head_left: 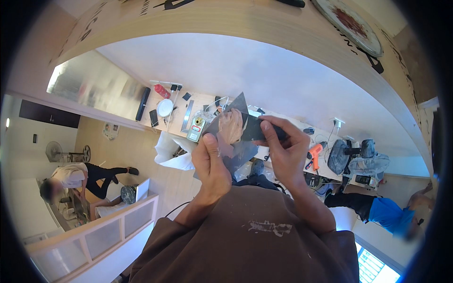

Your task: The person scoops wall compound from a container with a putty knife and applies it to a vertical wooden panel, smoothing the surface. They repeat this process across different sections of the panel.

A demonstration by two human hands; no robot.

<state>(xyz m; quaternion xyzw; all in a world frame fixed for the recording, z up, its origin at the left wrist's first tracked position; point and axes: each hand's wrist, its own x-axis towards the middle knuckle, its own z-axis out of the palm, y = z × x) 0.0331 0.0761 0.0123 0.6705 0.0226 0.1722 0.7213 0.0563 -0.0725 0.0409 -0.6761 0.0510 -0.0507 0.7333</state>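
Note:
My left hand (211, 170) grips a thin dark grey sheet (241, 104) by its near edge, thumb on top. A smeared mound of pinkish-beige putty (231, 125) lies on the sheet. In my right hand (288, 151) is a dark flat spreader (256, 128), pinched between thumb and fingers. Its end meets the putty's right side, overlapping the sheet. Both hands are raised in front of my chest, above the bench. Part of the sheet is hidden by my left hand.
Along the wall, a bench (177, 115) bears a green-and-white device (195, 130), a red bottle (162, 91), an orange power tool (315, 152) and a dusty fan (363, 162). A white bag (173, 152) hangs below. People work at left (71, 177) and right (384, 213). A shelf (198, 22) arches overhead.

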